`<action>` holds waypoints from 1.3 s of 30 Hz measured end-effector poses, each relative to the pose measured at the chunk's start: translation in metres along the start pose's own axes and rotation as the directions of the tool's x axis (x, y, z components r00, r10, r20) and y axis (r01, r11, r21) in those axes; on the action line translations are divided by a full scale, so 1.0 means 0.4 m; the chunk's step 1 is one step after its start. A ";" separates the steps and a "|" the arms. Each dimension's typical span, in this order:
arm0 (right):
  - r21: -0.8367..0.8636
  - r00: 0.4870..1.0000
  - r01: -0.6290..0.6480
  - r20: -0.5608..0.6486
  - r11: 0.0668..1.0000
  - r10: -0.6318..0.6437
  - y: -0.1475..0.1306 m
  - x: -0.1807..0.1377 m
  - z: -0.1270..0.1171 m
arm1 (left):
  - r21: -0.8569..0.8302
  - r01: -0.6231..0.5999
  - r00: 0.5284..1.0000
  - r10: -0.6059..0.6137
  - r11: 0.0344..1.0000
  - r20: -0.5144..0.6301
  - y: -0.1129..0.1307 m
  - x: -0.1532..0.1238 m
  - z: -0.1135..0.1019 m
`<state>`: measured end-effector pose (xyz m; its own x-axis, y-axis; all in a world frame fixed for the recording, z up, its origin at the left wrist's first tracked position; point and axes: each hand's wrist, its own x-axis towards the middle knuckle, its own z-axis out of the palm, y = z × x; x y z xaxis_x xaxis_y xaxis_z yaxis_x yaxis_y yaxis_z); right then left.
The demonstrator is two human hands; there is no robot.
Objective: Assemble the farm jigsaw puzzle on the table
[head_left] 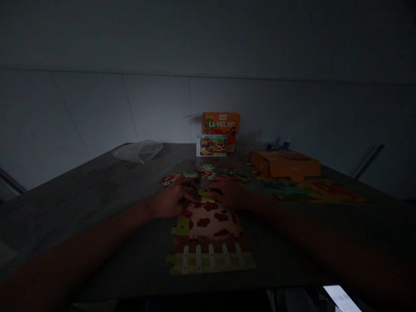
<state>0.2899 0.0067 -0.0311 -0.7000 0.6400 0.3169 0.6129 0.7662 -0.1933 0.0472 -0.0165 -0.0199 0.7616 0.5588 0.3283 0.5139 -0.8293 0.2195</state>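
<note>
A partly joined jigsaw [209,240] with a spotted cow and a white fence lies on the dark table [97,203] in front of me. My left hand [173,197] and my right hand [227,193] rest side by side on its far edge, fingers pressed down on a yellow-green piece [204,195] between them. The scene is very dim, so I cannot make out a grip. Several loose pieces [201,173] lie just beyond the hands.
An orange "LEVEL UP" box [221,125] stands against the wall with a small picture card [211,145] before it. An orange box lid [286,164] sits on another finished puzzle [312,190] at the right. A clear plastic bag [138,151] lies at the back left. A lit screen [339,299] glows at the bottom right.
</note>
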 end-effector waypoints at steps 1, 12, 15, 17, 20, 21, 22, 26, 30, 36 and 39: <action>0.003 1.000 0.003 -0.003 1.000 -0.003 -0.001 0.000 -0.001 | -0.001 -0.003 1.000 0.003 1.000 -0.004 -0.001 0.000 0.000; 0.004 1.000 0.010 -0.001 1.000 -0.010 0.002 -0.001 0.004 | 0.002 -0.008 1.000 0.008 1.000 -0.008 -0.005 -0.001 0.006; 0.013 1.000 0.006 -0.002 1.000 -0.006 0.001 -0.001 0.004 | 0.003 -0.001 1.000 0.001 1.000 -0.013 -0.004 -0.001 0.004; 0.028 1.000 0.000 -0.013 1.000 0.000 0.001 -0.001 0.004 | 0.015 -0.005 1.000 0.005 1.000 -0.020 -0.003 -0.002 0.003; 0.057 1.000 -0.010 -0.014 0.998 0.011 0.001 -0.003 0.003 | 0.057 -0.018 0.999 0.021 0.998 -0.050 -0.004 -0.005 0.001; 0.063 1.000 -0.012 -0.012 0.998 0.013 0.000 -0.004 0.002 | 0.069 -0.022 0.998 0.026 0.997 -0.062 -0.005 -0.005 0.001; 0.067 1.000 -0.013 -0.011 0.998 0.014 0.000 -0.004 0.001 | 0.077 -0.025 0.997 0.031 0.997 -0.074 -0.006 -0.006 0.000; 0.088 1.000 -0.022 -0.019 0.996 0.024 -0.002 -0.006 -0.001 | 0.082 -0.039 0.994 0.047 0.996 -0.094 -0.007 -0.008 -0.005; 0.092 1.000 -0.009 -0.023 0.996 0.012 -0.002 -0.004 0.001 | 0.071 -0.049 0.996 0.054 0.996 -0.076 -0.004 -0.008 -0.009; 0.045 1.000 -0.002 -0.002 0.999 0.002 -0.001 0.000 0.001 | 0.043 -0.050 0.996 0.053 0.998 -0.071 -0.011 -0.008 -0.003; 0.035 1.000 -0.018 0.011 0.999 0.017 -0.003 0.002 -0.001 | 0.040 -0.048 0.997 0.050 0.998 -0.056 -0.016 -0.009 0.000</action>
<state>0.2887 0.0061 -0.0304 -0.6932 0.6538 0.3034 0.6120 0.7563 -0.2314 0.0413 -0.0131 -0.0224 0.7631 0.5152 0.3902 0.4918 -0.8546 0.1667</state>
